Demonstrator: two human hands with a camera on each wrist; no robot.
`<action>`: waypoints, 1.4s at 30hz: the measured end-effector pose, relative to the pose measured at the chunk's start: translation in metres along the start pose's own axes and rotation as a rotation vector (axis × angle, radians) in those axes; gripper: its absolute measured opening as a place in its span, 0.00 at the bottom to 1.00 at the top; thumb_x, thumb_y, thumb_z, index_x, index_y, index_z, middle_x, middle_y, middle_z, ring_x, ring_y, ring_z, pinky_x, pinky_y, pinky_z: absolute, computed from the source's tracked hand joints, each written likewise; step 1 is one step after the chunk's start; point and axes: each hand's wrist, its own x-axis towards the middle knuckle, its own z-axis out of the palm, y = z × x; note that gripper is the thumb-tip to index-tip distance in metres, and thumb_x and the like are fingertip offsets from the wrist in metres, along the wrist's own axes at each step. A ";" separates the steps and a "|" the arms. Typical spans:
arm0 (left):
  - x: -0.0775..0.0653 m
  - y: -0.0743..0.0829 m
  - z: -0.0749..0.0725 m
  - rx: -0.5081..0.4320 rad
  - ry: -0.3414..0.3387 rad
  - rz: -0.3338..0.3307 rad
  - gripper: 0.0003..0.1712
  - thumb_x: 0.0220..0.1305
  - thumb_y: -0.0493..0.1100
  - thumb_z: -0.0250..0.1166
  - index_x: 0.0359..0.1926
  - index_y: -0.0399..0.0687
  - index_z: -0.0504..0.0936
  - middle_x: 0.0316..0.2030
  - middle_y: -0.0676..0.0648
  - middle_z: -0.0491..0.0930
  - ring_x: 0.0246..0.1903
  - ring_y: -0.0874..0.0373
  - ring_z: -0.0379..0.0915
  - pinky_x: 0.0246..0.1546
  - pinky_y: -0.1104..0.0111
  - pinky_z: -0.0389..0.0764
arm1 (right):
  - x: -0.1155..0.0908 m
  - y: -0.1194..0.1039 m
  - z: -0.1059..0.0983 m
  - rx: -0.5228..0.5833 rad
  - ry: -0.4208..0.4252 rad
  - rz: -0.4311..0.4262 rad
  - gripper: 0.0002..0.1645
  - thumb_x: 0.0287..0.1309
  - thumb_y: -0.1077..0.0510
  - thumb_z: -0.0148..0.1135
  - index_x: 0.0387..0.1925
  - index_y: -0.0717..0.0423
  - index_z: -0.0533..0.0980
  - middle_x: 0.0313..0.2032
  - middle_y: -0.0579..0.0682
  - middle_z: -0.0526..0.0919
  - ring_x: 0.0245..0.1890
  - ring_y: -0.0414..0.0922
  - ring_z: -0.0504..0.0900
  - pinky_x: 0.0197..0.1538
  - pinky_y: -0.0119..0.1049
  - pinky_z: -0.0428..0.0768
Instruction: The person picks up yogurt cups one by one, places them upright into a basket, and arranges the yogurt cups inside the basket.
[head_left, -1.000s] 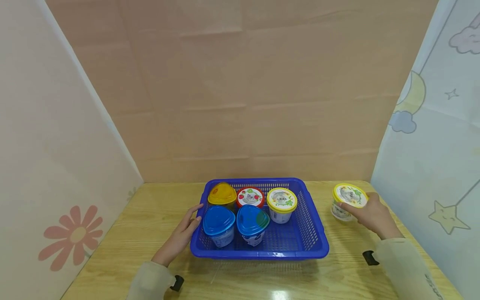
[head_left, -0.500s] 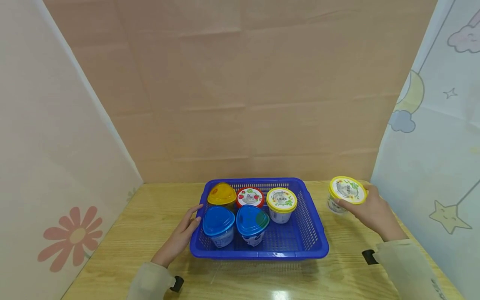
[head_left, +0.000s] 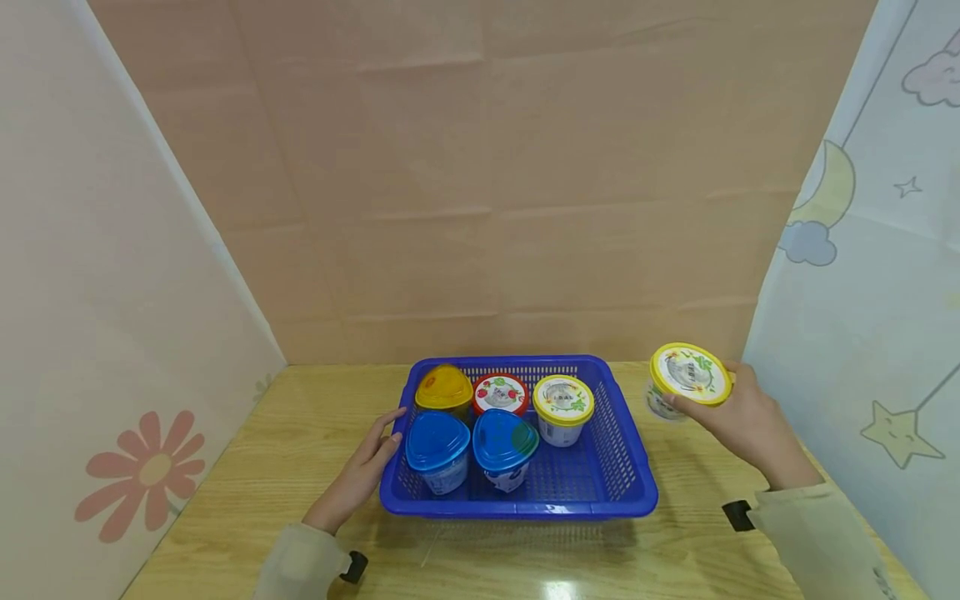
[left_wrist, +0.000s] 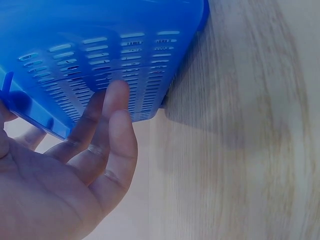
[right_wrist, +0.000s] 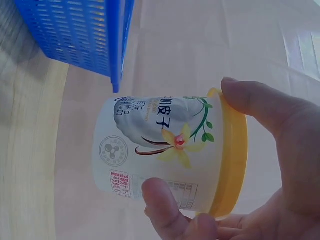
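My left hand (head_left: 362,475) holds the left rim of a blue plastic basket (head_left: 517,509). In the left wrist view its bent fingers (left_wrist: 122,145) lie beneath the rim, beside the slotted outer wall. To the right of the basket, my right hand (head_left: 753,421) grips a white yogurt tub (right_wrist: 155,150) near its yellow lid (head_left: 690,373). The tub is raised and tilted slightly, thumb on one side and fingers on the other. Inside the basket stand a matching yellow-lidded tub (head_left: 564,400), a red-lidded tub (head_left: 501,393), two blue-lidded tubs (head_left: 437,442) and an orange-yellow-lidded tub (head_left: 444,388).
The wooden table (head_left: 247,467) extends around the basket. A brown paper-covered wall (head_left: 480,208) rises behind it. Pale panels flank both sides, with a flower on the left panel (head_left: 150,250) and a moon and stars on the right panel (head_left: 862,333).
My right hand has lifted the yellow-lidded yogurt tub and moved it slightly left, toward the basket. My left hand and the tubs in the basket have stayed in place.
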 end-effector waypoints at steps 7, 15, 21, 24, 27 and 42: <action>0.000 0.000 0.000 -0.002 -0.007 0.009 0.26 0.80 0.57 0.44 0.75 0.67 0.58 0.61 0.40 0.74 0.60 0.44 0.72 0.62 0.42 0.72 | -0.005 -0.011 0.000 0.001 0.020 -0.025 0.70 0.54 0.29 0.66 0.70 0.77 0.45 0.55 0.78 0.70 0.47 0.69 0.76 0.35 0.49 0.78; 0.000 0.000 0.000 -0.022 -0.020 0.028 0.27 0.80 0.55 0.44 0.75 0.62 0.57 0.58 0.39 0.76 0.57 0.45 0.74 0.59 0.47 0.75 | -0.010 -0.019 0.002 0.013 0.022 -0.051 0.69 0.53 0.29 0.68 0.71 0.74 0.46 0.53 0.76 0.72 0.44 0.64 0.78 0.31 0.40 0.75; -0.001 0.000 0.000 -0.020 -0.019 0.026 0.27 0.80 0.56 0.44 0.75 0.63 0.57 0.59 0.39 0.75 0.58 0.44 0.74 0.59 0.46 0.75 | -0.013 -0.023 0.006 0.027 0.037 -0.085 0.66 0.52 0.31 0.70 0.70 0.70 0.48 0.52 0.74 0.74 0.42 0.60 0.78 0.30 0.37 0.73; 0.000 0.000 0.000 -0.012 -0.011 0.005 0.26 0.80 0.57 0.44 0.75 0.68 0.58 0.60 0.41 0.74 0.59 0.45 0.73 0.60 0.44 0.74 | -0.015 -0.027 0.007 0.034 0.033 -0.096 0.65 0.52 0.31 0.71 0.70 0.69 0.48 0.51 0.72 0.75 0.40 0.58 0.78 0.30 0.37 0.73; 0.001 0.000 0.000 -0.009 -0.013 -0.002 0.27 0.79 0.58 0.44 0.75 0.68 0.57 0.61 0.40 0.73 0.60 0.44 0.72 0.61 0.43 0.72 | -0.017 -0.031 0.006 0.036 0.014 -0.102 0.66 0.52 0.31 0.70 0.70 0.69 0.47 0.50 0.72 0.76 0.38 0.57 0.78 0.29 0.38 0.73; 0.000 0.003 0.000 -0.035 -0.029 0.007 0.27 0.80 0.57 0.45 0.75 0.67 0.57 0.61 0.39 0.73 0.59 0.44 0.72 0.60 0.43 0.73 | -0.023 -0.047 0.014 0.038 -0.091 -0.161 0.68 0.49 0.31 0.72 0.73 0.67 0.48 0.54 0.71 0.77 0.42 0.55 0.82 0.32 0.38 0.77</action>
